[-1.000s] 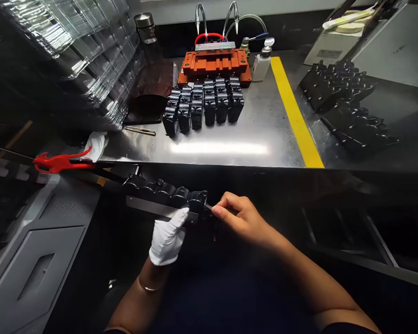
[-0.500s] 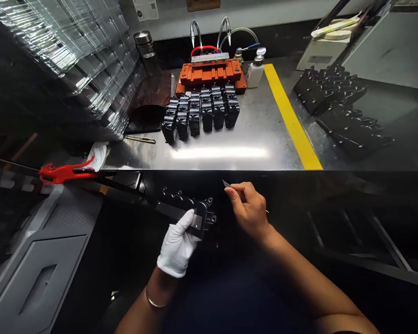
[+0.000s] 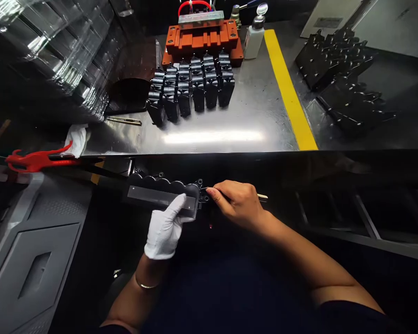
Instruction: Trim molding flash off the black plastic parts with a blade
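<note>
My left hand [image 3: 164,229], in a white glove, is closed on the right end of a black plastic part [image 3: 153,182]. The thumb lies on a flat grey strip along the part's face; the upper edge is scalloped, and small ringed lugs stick out at the right end. My bare right hand [image 3: 237,202] pinches a slim craft knife [image 3: 263,197]. Its pale rear end shows behind the hand, and its thin tip is at the lugs; whether it touches them I cannot tell.
Several similar black parts [image 3: 197,86] stand in a row on the metal bench [image 3: 209,139], before an orange fixture [image 3: 202,39]. A white pump bottle [image 3: 254,41], yellow tape [image 3: 290,93], tweezers [image 3: 123,120] and more black parts [image 3: 334,60] lie around. A red air gun [image 3: 38,160] hangs left.
My right hand has moved left, bringing the knife's tip to the part's lugged end. My left hand has turned the part more level and face-on. The view has tilted downward.
</note>
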The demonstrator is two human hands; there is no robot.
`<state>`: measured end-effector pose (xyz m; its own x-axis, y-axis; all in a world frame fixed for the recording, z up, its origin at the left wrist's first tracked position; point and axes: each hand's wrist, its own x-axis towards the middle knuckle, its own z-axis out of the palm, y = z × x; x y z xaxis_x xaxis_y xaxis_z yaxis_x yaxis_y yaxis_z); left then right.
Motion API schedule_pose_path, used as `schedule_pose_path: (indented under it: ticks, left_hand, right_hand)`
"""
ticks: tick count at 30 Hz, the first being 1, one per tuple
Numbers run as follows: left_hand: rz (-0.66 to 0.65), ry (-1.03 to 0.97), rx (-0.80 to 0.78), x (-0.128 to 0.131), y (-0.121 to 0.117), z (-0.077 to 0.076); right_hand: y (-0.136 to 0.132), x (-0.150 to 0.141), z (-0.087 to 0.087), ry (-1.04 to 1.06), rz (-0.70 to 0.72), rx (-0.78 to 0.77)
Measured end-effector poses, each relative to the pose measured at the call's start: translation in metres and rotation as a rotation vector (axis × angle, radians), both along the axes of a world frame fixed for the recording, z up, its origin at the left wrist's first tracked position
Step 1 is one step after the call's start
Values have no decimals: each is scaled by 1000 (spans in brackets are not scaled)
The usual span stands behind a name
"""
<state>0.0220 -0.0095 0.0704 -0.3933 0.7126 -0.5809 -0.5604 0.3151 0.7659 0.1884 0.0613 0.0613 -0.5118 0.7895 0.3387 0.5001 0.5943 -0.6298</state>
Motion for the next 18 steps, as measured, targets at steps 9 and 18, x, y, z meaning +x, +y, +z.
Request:
schedule_pose_path:
  ticks: [9,18]
  left_hand:
    - [-21,81,22,4,-2,-2]
    - [-2,122,10,5,-3,-5]
  right_hand:
    - [1,2,-2,-43,-7,-27]
    - [6,5,4,-176,62,-145]
